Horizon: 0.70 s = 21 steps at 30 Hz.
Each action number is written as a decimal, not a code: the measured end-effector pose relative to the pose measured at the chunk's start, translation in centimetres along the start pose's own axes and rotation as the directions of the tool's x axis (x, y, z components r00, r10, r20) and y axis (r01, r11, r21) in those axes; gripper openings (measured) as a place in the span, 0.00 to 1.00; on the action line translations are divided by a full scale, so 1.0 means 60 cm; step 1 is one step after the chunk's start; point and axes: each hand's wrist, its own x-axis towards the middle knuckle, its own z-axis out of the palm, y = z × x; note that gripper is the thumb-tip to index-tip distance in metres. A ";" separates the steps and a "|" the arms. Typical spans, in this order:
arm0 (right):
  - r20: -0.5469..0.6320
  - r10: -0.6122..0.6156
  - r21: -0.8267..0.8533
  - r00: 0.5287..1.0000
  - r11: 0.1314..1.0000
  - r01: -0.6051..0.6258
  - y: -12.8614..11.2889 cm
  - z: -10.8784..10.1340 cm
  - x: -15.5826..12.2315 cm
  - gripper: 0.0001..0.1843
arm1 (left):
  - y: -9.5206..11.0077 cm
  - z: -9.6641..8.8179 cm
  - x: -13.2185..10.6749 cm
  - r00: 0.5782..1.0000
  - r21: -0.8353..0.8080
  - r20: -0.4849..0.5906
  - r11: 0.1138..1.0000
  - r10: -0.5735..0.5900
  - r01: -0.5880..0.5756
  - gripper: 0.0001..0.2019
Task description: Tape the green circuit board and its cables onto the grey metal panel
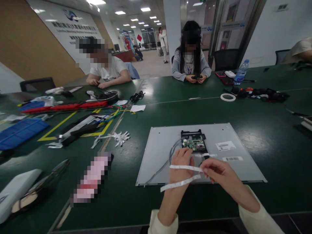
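A flat grey metal panel (158, 143), resembling the back of a display, lies on the table before me. On it sits a green circuit board (193, 143) in a black frame, with grey cables (159, 170) running off to the left. My left hand (180, 161) rests palm down on the panel at the board's lower edge, fingers extended. Across its back and wrist lie two strips of white tape (179, 185). With thumb and fingertips, my right hand (216, 169) pinches the end of the upper tape strip (186, 167). Another short white strip (206, 155) lies just below the board.
Left of the panel are a pink phone (94, 178), crumpled white tape (121, 138), a black device with wires (83, 126) and a blue tray (21, 131). A tape roll (227, 97) and a water bottle (241, 72) stand further back. Two people sit across the table.
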 end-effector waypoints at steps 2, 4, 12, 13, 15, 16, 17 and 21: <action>-0.021 -0.015 0.049 1.000 0.999 0.016 -0.005 0.016 0.010 0.06 | -0.022 -0.013 -0.002 0.998 0.025 -0.055 0.999 -0.023 0.024 0.13; -0.081 -0.022 0.108 0.996 0.994 0.030 -0.006 0.034 0.024 0.06 | -0.045 -0.026 -0.004 0.995 0.042 -0.079 0.997 -0.054 0.057 0.13; -0.082 0.185 0.424 0.979 0.896 -0.134 0.009 0.117 0.084 0.22 | -0.105 -0.051 -0.007 0.957 -0.007 -0.246 0.988 -0.153 0.156 0.15; -0.075 0.214 0.455 0.974 0.876 -0.158 0.012 0.123 0.088 0.23 | -0.109 -0.049 -0.007 0.956 -0.008 -0.254 0.989 -0.145 0.147 0.15; -0.077 0.262 0.514 0.962 0.837 -0.187 0.017 0.127 0.092 0.25 | -0.116 -0.043 -0.007 0.965 0.000 -0.236 0.994 -0.110 0.114 0.16; -0.079 0.277 0.541 0.958 0.819 -0.192 0.019 0.127 0.092 0.26 | -0.119 -0.039 -0.007 0.972 0.006 -0.215 0.995 -0.092 0.096 0.17; -0.075 0.287 0.565 0.955 0.801 -0.197 0.020 0.126 0.091 0.26 | -0.120 -0.035 -0.006 0.980 0.012 -0.185 0.997 -0.078 0.082 0.18; -0.030 0.318 0.643 0.947 0.732 -0.225 0.022 0.121 0.085 0.23 | -0.114 -0.024 -0.004 0.997 0.045 -0.033 0.996 -0.072 0.073 0.19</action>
